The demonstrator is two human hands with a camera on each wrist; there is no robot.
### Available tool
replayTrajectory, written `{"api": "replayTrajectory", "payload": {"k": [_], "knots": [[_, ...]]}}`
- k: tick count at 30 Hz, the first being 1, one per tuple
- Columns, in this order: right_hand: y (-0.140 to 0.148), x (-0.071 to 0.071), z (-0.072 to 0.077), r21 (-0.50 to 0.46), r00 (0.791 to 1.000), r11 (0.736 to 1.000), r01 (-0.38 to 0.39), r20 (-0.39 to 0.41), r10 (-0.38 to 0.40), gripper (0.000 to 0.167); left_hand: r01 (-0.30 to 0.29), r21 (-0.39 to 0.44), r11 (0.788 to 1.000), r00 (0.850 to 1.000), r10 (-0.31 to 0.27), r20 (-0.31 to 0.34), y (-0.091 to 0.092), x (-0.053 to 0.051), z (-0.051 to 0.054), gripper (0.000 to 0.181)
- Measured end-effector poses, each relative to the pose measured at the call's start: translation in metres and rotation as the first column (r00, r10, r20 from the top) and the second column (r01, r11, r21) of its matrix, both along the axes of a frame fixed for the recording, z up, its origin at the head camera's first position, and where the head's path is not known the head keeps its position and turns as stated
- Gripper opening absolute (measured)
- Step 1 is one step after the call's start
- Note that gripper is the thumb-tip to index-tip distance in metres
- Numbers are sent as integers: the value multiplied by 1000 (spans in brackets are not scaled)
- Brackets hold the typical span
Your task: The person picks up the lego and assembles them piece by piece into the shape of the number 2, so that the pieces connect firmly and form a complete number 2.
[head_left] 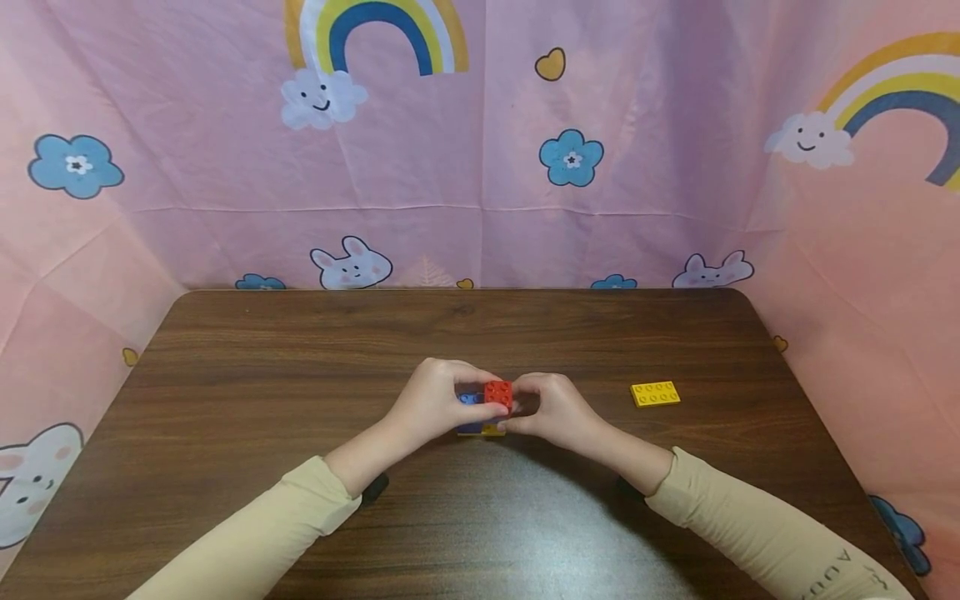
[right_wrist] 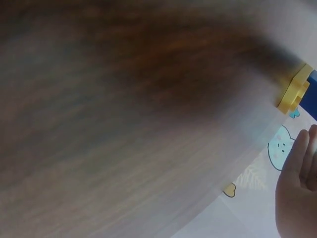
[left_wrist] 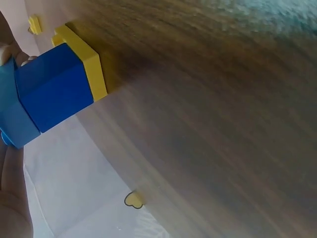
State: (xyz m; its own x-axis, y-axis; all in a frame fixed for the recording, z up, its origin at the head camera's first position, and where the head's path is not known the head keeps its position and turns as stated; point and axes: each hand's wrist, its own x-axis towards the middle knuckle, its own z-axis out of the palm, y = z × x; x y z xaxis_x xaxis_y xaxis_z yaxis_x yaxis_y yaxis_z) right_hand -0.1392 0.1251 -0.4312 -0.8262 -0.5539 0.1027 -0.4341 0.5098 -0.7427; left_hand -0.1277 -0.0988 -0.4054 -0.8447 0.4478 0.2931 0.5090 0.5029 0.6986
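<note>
Near the middle of the table, both hands meet at a small stack of toy building bricks. On its right side a red brick (head_left: 498, 393) with studs on top sits next to a lighter blue brick (head_left: 468, 399). In the left wrist view a dark blue brick (left_wrist: 55, 87) stands below, on a yellow base plate (left_wrist: 90, 62). My left hand (head_left: 431, 404) holds the stack's upper part, thumb in front and a finger behind. My right hand (head_left: 558, 412) pinches at the red brick's right side with thumb and forefinger. Fingers partly hide the stack.
A flat yellow studded brick (head_left: 656, 394) lies alone on the brown wooden table (head_left: 337, 333), to the right of the hands. Pink printed cloth (head_left: 420, 167) hangs behind the table and along both sides.
</note>
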Motion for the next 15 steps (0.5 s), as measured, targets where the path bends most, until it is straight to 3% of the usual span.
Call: {"api": "replayTrajectory", "payload": {"k": [6,15], "knots": [[0,0,0,-1,1000,1000,-1,7,1,31,-22,14,1000,1000,22,18,0,0,-4,29],[1,-1,-2,-7,1000,1000,-1,11,1,32,-38,74,997,994,30,105,0,0,-6,32]]}}
